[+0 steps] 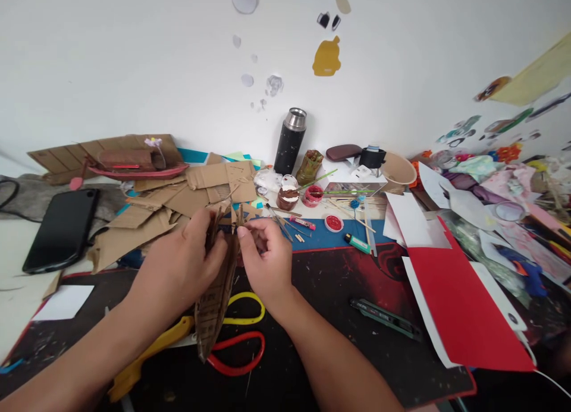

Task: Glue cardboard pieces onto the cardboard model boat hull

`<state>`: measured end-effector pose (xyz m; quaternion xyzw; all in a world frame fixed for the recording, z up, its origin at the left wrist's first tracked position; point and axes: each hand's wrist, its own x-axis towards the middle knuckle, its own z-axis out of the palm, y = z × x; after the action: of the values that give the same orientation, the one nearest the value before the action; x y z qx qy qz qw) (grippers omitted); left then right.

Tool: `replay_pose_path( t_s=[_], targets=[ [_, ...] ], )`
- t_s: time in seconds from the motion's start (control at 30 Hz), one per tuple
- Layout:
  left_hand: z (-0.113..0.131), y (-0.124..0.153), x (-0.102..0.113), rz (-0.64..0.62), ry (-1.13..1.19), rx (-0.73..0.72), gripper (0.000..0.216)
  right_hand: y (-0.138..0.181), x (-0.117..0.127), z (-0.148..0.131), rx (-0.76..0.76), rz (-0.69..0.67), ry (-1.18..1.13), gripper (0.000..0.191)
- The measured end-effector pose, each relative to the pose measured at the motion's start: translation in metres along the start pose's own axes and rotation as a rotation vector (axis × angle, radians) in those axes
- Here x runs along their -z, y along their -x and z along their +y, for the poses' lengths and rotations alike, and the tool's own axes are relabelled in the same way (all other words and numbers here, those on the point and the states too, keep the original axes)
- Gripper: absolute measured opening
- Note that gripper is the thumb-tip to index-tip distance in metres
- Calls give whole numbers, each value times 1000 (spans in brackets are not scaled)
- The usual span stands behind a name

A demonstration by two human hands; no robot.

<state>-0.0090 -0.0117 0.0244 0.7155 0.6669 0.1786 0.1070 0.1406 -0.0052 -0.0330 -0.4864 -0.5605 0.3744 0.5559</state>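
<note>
Above the dark mat, a narrow brown cardboard boat points its tapered near end toward me. My left hand is closed around its left side, thumb over the upper part. My right hand pinches at the boat's far right edge with thumb and forefinger; whether a small piece sits between them is hidden. Under the boat lie scissors with a yellow and a red handle loop. A yellow-handled tool, partly covered by my left forearm, rests beside them.
Cardboard scraps pile up at the back left, near a red-hulled model boat and a black phone. A black flask and paint jars stand behind my hands. A utility knife and red sheet lie right.
</note>
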Motion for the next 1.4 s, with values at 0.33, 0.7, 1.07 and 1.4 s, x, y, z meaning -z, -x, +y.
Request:
replay_pose_path(
  t_s=[0.33,0.7,1.07,1.4],
  targets=[
    [6,1,1,20,68,9,25,-2,0,0,-40,7,-65,20],
    [5,-1,-6,90,60,-63,20,-1,0,1,-128,-71,-155,24],
    [6,-1,-8,130,94,-97,19,-4,2,-2,-99,-55,-48,27],
    [5,2,-14,184,89,-144,17,-4,2,-4,-105,-59,-50,26]
  ],
)
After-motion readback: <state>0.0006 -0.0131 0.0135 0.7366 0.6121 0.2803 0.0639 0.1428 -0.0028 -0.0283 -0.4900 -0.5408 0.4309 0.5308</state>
